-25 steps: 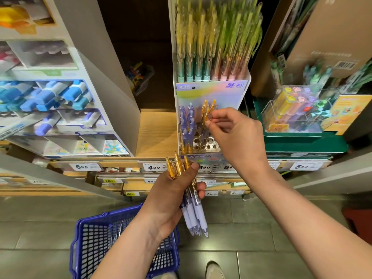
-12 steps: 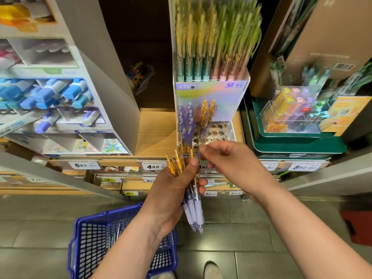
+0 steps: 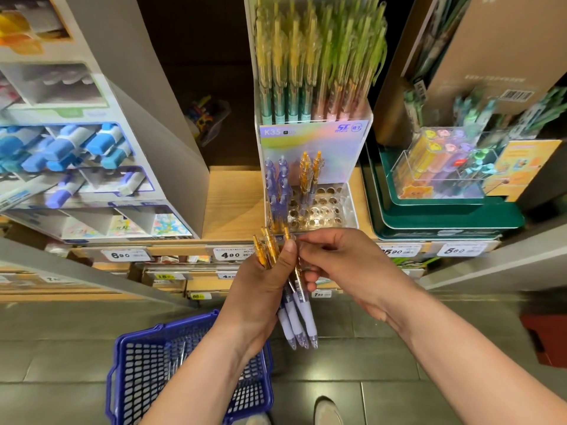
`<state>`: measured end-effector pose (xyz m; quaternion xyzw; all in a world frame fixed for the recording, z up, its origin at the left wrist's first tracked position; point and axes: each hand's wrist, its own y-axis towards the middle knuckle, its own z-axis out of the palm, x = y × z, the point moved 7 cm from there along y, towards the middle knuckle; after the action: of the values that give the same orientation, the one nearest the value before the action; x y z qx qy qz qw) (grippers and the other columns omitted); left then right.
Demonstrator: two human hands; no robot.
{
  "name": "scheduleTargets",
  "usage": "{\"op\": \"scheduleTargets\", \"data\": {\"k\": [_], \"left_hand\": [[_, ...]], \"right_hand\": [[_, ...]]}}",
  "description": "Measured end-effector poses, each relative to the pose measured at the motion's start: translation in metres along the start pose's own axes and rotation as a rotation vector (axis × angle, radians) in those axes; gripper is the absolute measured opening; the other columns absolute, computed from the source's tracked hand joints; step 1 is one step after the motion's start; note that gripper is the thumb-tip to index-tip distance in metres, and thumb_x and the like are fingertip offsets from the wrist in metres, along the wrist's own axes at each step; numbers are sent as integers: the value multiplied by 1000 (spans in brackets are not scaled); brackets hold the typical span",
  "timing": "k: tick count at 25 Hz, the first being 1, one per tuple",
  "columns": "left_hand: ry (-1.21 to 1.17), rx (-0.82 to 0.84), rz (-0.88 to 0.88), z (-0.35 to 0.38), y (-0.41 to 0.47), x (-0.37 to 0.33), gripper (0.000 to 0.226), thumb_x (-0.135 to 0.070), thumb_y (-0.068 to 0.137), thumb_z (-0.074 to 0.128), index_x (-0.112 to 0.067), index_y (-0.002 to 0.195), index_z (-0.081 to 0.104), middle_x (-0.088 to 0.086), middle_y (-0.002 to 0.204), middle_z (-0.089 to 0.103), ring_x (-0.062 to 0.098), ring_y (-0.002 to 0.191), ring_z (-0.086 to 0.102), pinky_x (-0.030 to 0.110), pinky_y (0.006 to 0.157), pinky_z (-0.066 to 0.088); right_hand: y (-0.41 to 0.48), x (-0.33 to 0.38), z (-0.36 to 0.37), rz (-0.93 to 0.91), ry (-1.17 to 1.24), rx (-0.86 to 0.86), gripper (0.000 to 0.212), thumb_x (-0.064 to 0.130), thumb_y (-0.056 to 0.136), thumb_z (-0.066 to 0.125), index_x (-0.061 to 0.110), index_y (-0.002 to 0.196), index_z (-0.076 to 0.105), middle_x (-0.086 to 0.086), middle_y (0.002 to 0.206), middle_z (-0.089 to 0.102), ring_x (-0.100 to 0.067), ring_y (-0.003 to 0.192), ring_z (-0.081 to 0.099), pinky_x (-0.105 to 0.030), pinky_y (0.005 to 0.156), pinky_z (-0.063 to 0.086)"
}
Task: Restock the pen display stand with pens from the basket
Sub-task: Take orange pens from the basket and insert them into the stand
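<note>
A clear pen display stand [image 3: 348, 207] sits on the wooden shelf, its lower tray of round holes partly filled with purple pens [image 3: 277, 185] and a few orange-topped pens [image 3: 308, 173]. My left hand [image 3: 260, 289] grips a bunch of orange-topped pens with pale purple grips [image 3: 296, 320], tips down, just below the stand's front edge. My right hand [image 3: 343, 265] pinches the top of one pen of that bunch. A blue mesh basket [image 3: 122, 375] stands on the floor below my left forearm, with a few pens dimly visible inside.
A white cardboard display with blue markers [image 3: 70, 148] stands left of the stand. Green trays with a clear box of coloured items [image 3: 445, 167] sit to the right. Price tags [image 3: 230, 254] line the shelf edge. Grey floor tiles and a shoe [image 3: 328, 411] lie below.
My right hand came down from the stand's tray, leaving an orange pen there, and now pinches a pen in the bunch held by my left hand. The left hand stayed nearly still.
</note>
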<state>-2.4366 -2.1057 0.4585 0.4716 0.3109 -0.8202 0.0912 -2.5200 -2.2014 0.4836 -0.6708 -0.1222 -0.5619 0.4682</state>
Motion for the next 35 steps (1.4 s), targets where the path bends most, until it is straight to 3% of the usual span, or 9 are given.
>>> {"op": "scheduleTargets", "data": {"k": [4,7,10,12,15,20,30,35], "left_hand": [[0,-6,13,2,4,-4,31,-43,93,63,-18,102,79,12,98,78,23,91,75,37,87,57],[-90,-37,-57,0,6,-2,38,-38,87,70,-5,105,73,6,86,75,19,76,73,32,69,59],[-176,-24,-127,1,5,5,52,-35,81,76,0,115,60,0,64,54,14,56,55,28,54,52],[-215,-14,-148,2,5,7,59,-33,79,79,0,123,58,-2,63,46,12,54,47,26,51,47],[-261,10,-173,4,4,8,58,-31,77,81,-5,123,57,-1,66,48,11,55,47,26,50,47],[-268,-2,-195,0,1,11,69,-28,83,76,12,132,48,2,71,52,14,55,48,28,50,47],[-248,27,-153,-1,-5,7,78,-28,75,80,12,133,48,-1,71,53,14,58,52,26,52,48],[-277,28,-132,0,-5,6,79,-26,73,81,14,132,47,0,71,54,14,58,52,25,52,48]], "right_hand": [[0,21,-11,-91,-133,-130,11,25,98,64,22,104,73,2,85,71,-3,62,63,-22,66,57],[4,40,-32,-191,-92,-235,16,25,100,60,20,109,72,10,76,68,-2,69,62,-21,70,54],[8,61,-57,-328,34,-391,13,13,100,60,12,102,73,6,68,68,-8,65,61,-24,69,55],[8,74,-71,-443,22,-530,10,11,98,63,11,99,72,4,68,71,-9,63,64,-20,63,53],[4,92,-79,-613,-95,-675,9,23,95,69,16,101,72,7,75,74,-8,72,72,-26,72,60],[2,97,-63,-743,-343,-699,6,31,94,68,33,99,65,12,86,73,-7,81,72,-28,77,60],[6,86,-52,-743,-699,-695,13,28,95,70,19,104,73,12,88,70,-2,80,68,-18,80,56],[8,87,-44,-779,-781,-637,11,24,94,71,18,103,74,8,88,71,-1,76,65,-1,75,47]]}}
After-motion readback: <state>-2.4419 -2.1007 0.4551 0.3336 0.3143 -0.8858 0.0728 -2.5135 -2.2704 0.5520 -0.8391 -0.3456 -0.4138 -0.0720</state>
